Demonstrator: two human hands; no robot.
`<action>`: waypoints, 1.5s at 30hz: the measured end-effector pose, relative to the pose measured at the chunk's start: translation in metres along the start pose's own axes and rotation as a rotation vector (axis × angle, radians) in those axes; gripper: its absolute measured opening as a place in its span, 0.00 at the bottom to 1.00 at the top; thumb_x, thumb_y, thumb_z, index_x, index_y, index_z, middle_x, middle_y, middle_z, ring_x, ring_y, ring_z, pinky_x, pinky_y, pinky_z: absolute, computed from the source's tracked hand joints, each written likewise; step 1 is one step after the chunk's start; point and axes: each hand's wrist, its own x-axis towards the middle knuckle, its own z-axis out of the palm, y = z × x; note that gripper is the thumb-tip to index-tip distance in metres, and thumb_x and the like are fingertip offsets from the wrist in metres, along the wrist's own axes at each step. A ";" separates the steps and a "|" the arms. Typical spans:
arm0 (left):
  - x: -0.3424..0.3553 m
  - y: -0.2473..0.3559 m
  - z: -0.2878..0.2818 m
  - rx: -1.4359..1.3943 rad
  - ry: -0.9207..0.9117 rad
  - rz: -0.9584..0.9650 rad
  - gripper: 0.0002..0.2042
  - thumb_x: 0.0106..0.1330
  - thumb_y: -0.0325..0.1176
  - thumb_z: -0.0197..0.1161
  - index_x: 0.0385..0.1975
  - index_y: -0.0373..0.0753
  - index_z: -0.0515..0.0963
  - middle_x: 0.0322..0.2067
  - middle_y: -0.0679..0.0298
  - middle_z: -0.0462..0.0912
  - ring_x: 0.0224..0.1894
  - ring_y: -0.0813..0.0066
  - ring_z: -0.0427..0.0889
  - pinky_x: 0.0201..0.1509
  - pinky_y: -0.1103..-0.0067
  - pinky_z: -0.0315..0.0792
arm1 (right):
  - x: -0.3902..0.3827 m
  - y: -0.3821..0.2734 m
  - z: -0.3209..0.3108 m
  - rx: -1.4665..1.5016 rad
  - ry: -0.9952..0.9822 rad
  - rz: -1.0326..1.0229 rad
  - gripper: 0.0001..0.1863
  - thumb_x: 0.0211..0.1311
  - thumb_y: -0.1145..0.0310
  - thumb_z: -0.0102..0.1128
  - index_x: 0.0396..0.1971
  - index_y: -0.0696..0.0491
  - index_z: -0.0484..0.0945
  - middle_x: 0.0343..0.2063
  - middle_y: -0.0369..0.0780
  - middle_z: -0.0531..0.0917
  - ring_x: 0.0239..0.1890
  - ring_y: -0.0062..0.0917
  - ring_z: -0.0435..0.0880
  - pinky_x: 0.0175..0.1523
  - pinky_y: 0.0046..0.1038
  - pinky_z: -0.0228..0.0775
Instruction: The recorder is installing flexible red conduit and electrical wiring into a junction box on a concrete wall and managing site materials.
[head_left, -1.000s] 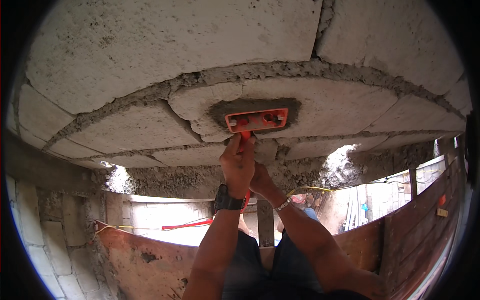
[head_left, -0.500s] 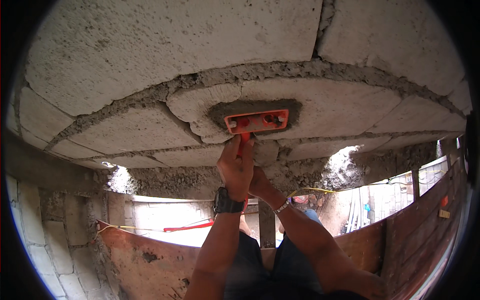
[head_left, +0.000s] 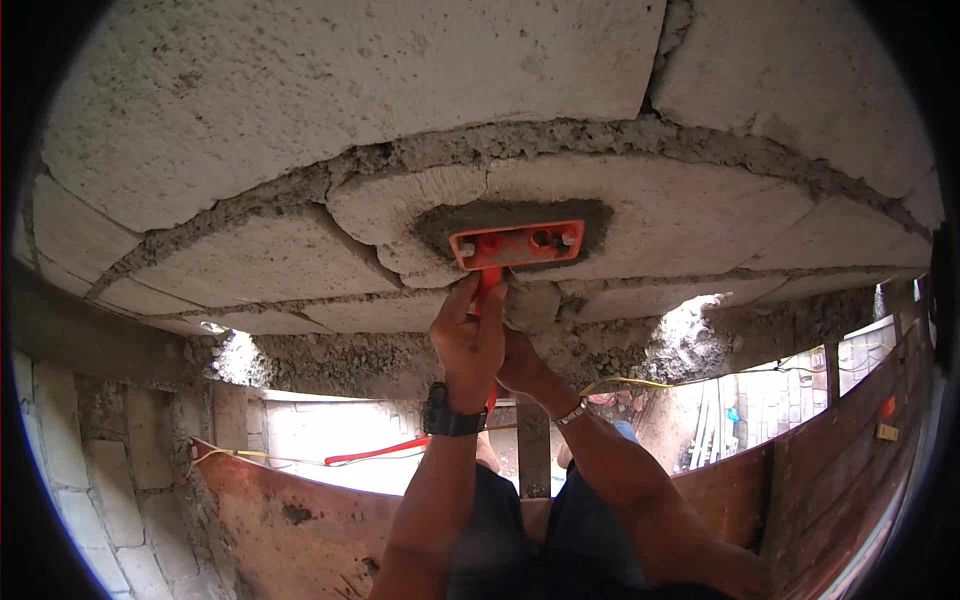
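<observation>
An orange-red rectangular electrical wall box (head_left: pixel 515 246) is set in the pale block wall, with grey mortar (head_left: pixel 597 222) around it. A red flexible conduit (head_left: pixel 489 283) meets the box's lower edge. My left hand (head_left: pixel 468 340), with a black watch at its wrist, pinches the conduit just below the box. My right hand (head_left: pixel 521 363), with a metal band at its wrist, is close behind and below the left. Its fingers are hidden by the left hand, so their grip does not show. Lower down, the conduit reappears beside the left wrist.
Rough mortar joints (head_left: pixel 450 147) cross the block wall (head_left: pixel 400 80). Below it runs a crumbly ledge (head_left: pixel 345 362) with broken, bright gaps. Rusty brown panels (head_left: pixel 290 510) stand at both sides of my legs. A yellow cord (head_left: pixel 630 379) and a length of red tube (head_left: pixel 375 452) hang below.
The view has shifted slightly, so the box sits a little further right in the picture. My left hand keeps its pinch on the conduit, and the right hand has barely moved.
</observation>
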 end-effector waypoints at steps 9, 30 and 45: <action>-0.014 0.005 -0.009 0.043 -0.035 -0.106 0.14 0.60 0.30 0.64 0.42 0.28 0.77 0.31 0.62 0.82 0.31 0.83 0.77 0.32 0.83 0.72 | -0.001 -0.008 -0.007 -0.082 0.142 -0.035 0.13 0.60 0.69 0.52 0.44 0.57 0.71 0.31 0.51 0.80 0.37 0.47 0.80 0.37 0.33 0.74; -0.144 -0.133 -0.029 0.652 -0.378 -0.379 0.15 0.61 0.46 0.57 0.33 0.40 0.79 0.23 0.51 0.80 0.27 0.49 0.80 0.29 0.60 0.73 | 0.006 -0.009 0.000 -0.248 0.427 0.259 0.13 0.53 0.61 0.65 0.31 0.56 0.79 0.17 0.41 0.78 0.18 0.19 0.76 0.25 0.22 0.66; -0.108 -0.145 -0.015 0.626 -0.335 -0.267 0.16 0.60 0.45 0.56 0.23 0.38 0.80 0.18 0.48 0.77 0.25 0.48 0.80 0.27 0.61 0.73 | -0.031 0.022 -0.002 -0.589 0.249 0.451 0.17 0.52 0.53 0.64 0.30 0.52 0.82 0.23 0.46 0.81 0.27 0.37 0.83 0.33 0.33 0.73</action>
